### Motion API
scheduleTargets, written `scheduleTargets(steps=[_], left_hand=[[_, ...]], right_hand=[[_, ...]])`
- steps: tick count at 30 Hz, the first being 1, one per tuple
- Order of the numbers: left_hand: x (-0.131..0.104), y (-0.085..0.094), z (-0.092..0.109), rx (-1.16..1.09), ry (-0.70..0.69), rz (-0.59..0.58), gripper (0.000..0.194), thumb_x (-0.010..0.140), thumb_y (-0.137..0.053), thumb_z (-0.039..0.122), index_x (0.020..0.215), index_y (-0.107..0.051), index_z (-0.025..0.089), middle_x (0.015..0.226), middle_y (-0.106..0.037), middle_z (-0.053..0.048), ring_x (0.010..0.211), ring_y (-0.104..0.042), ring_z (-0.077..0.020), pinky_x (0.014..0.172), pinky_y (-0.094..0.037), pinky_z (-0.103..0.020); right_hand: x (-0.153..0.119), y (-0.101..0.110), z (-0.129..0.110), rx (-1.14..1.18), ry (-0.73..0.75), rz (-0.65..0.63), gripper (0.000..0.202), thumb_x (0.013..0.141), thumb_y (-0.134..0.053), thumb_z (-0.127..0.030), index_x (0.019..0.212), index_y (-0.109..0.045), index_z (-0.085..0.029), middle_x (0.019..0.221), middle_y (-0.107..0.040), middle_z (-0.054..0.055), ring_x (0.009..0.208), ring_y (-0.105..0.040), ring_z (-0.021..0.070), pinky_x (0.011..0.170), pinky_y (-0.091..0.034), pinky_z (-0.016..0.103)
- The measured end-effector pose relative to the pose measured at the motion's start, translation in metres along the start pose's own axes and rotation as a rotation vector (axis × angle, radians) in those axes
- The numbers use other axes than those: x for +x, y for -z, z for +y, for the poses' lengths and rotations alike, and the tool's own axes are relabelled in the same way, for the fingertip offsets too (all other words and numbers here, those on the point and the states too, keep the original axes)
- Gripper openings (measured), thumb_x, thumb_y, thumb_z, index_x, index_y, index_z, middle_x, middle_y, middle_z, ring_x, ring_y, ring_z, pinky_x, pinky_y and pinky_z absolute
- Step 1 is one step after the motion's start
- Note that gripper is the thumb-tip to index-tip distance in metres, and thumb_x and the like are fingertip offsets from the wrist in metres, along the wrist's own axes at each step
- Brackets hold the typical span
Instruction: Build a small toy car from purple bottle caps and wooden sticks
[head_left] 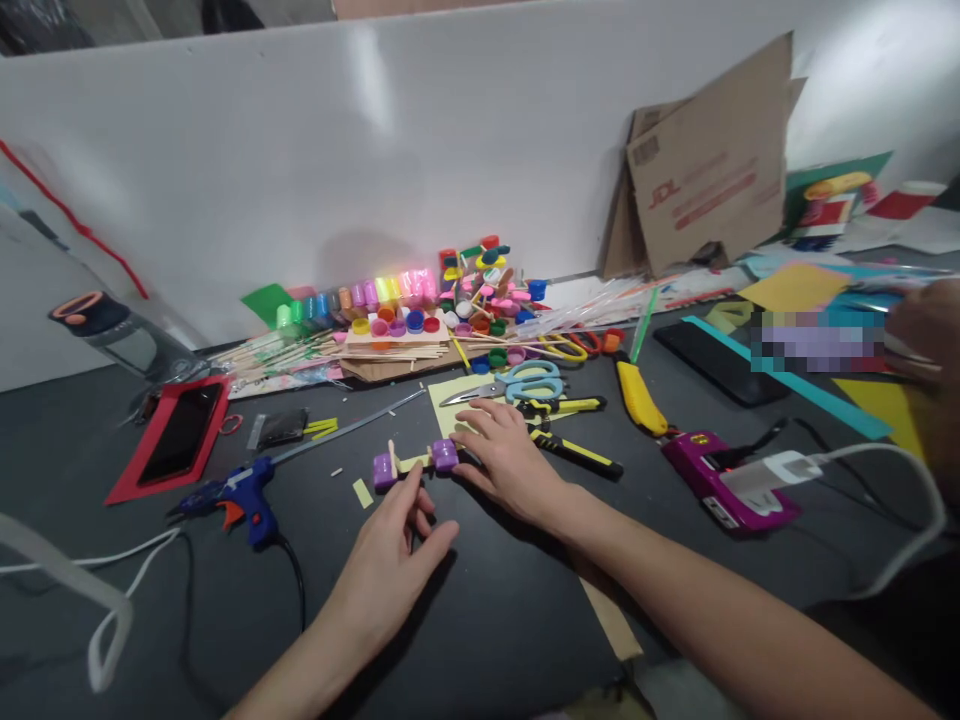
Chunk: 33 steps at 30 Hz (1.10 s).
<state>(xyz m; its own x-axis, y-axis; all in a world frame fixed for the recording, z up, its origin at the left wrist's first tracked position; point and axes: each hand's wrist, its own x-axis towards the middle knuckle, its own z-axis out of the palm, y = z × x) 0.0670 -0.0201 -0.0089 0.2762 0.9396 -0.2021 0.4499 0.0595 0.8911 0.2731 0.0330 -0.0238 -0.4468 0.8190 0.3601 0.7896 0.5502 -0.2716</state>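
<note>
Two bare hands work mid-bench [495, 620] over a small purple-ended piece [414, 464]: the left hand [390, 545], loosely spread, has its forefinger at the pale strip, while the right hand [506, 462] curves beside the right purple end, whether pinching it I cannot tell. Just beyond lie blue-handled scissors [532, 382], with a blue glue gun [251, 500] to the left and a purple socket block [727, 485] to the right. Along the back edge stand colored pots [375, 293] and, farther right, leaning cardboard [716, 160].

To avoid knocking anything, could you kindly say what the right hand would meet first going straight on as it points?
The right hand would probably meet the nearer purple piece first; they may be touching.
</note>
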Motion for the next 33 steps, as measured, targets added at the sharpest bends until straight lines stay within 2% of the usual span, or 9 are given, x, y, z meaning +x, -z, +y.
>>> scheduleTargets(steps=[5, 18, 23, 29, 33], left_hand=[[0.015, -0.006, -0.006, -0.007, 0.035, 0.0, 0.074, 0.084, -0.065, 0.043, 0.149, -0.04, 0.015, 0.098, -0.059, -0.003, 0.077, -0.054, -0.0158, 0.076, -0.048, -0.031], [0.018, -0.006, -0.009, 0.037, 0.012, 0.017, 0.063, 0.086, -0.061, 0.041, 0.141, -0.049, 0.015, 0.095, -0.059, -0.004, 0.077, -0.055, -0.0169, 0.074, -0.047, -0.031], [0.018, -0.006, -0.009, 0.057, 0.003, 0.018, 0.064, 0.087, -0.06, 0.039, 0.144, -0.046, 0.014, 0.096, -0.059, -0.004, 0.079, -0.055, -0.0176, 0.078, -0.047, -0.033], [0.017, -0.006, -0.006, 0.06, 0.006, 0.02, 0.058, 0.086, -0.059, 0.038, 0.138, -0.051, 0.014, 0.092, -0.059, -0.003, 0.077, -0.055, -0.0176, 0.077, -0.047, -0.033], [0.017, -0.006, -0.007, 0.042, 0.006, 0.035, 0.06, 0.085, -0.061, 0.039, 0.14, -0.051, 0.015, 0.094, -0.061, -0.003, 0.077, -0.056, -0.0173, 0.076, -0.048, -0.032]], right_hand=[[-0.001, -0.001, -0.003, 0.012, 0.026, -0.001, 0.023, 0.09, -0.068, -0.03, 0.11, -0.07, -0.017, 0.124, -0.066, 0.014, 0.129, -0.046, 0.0346, 0.107, -0.036, 0.053], [0.0, -0.002, -0.005, 0.011, 0.036, 0.007, 0.022, 0.092, -0.066, -0.029, 0.108, -0.069, -0.016, 0.122, -0.067, 0.014, 0.127, -0.047, 0.035, 0.107, -0.036, 0.054], [0.001, -0.002, -0.006, 0.005, 0.037, 0.009, 0.021, 0.092, -0.066, -0.028, 0.107, -0.07, -0.014, 0.12, -0.068, 0.014, 0.126, -0.048, 0.0356, 0.107, -0.036, 0.054], [0.002, -0.002, -0.008, 0.008, 0.036, 0.013, 0.02, 0.092, -0.066, -0.028, 0.106, -0.07, -0.016, 0.12, -0.068, 0.014, 0.127, -0.048, 0.035, 0.106, -0.037, 0.055], [0.002, -0.002, -0.008, 0.003, 0.036, 0.001, 0.02, 0.092, -0.065, -0.026, 0.108, -0.069, -0.015, 0.12, -0.069, 0.014, 0.126, -0.049, 0.0348, 0.107, -0.036, 0.054]])
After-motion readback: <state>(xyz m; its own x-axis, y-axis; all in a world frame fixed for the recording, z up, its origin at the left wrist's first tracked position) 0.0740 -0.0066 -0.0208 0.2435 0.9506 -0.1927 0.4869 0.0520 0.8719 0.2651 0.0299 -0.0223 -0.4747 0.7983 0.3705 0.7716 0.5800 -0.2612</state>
